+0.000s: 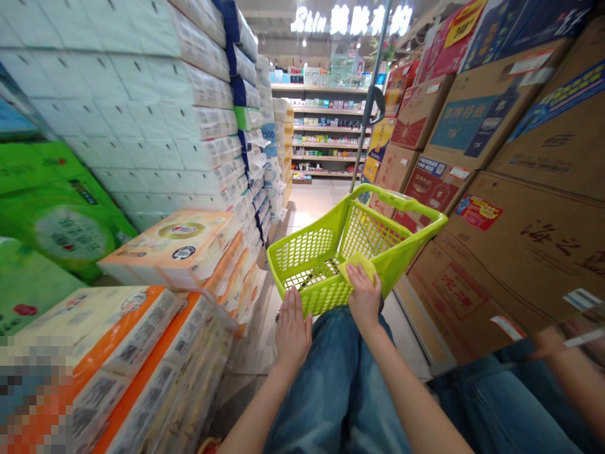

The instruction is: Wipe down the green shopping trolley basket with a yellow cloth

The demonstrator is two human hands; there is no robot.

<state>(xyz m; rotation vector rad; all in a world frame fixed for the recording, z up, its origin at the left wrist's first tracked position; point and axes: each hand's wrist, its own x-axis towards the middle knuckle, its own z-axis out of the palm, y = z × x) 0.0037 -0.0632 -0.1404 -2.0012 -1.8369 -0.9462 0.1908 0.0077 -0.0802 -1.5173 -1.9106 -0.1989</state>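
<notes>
Lime-green plastic basket (307, 252) is standing on the aisle floor just in front of the person's knees, its openwork walls tilting a little and its long handle (401, 200) lying across the far rim. The right hand (365, 296) is reaching over the near rim, fingers folding down onto a yellow-green pad (358, 265) and grasping it against the edge of the basket. The left hand (293, 328) is lying released and flat on the blue jeans (335, 384), fingers stretched straight, the tips just beside the basket's near wall without gripping anything. Orange-and-cream tissue packs (179, 246) are stacking up to the left, with white wrapped bundles (142, 94) towering behind them. Brown cardboard cartons (520, 239) are lining the right side, and stocked shelves (326, 126) are showing at the far end.
</notes>
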